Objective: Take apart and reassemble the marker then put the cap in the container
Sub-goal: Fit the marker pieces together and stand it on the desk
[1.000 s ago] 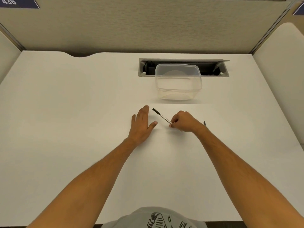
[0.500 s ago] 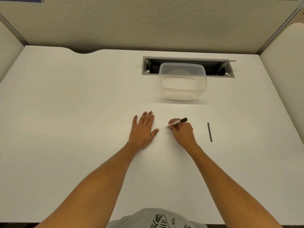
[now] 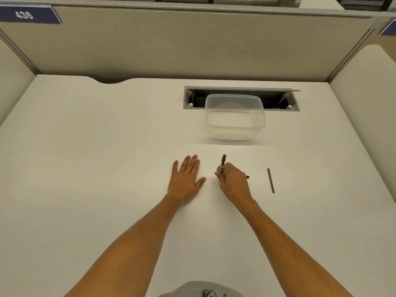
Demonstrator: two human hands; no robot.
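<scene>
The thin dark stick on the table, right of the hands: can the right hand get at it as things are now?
Probably yes. The thin dark stick lies alone on the bare table, just right of the right hand, with nothing between them. But that hand already holds the marker, so its grip is busy.

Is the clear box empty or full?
Empty. Through the clear container only its bare bottom shows; no cap inside.

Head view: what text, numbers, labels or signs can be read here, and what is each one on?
"436": white digits on the dark blue plate on the partition, upper left.
Second blue plate, upper right: cut off by the frame edge, no characters visible.
Shirt: dark graphic print, no readable words.
Marker, container: no readable print.
</scene>
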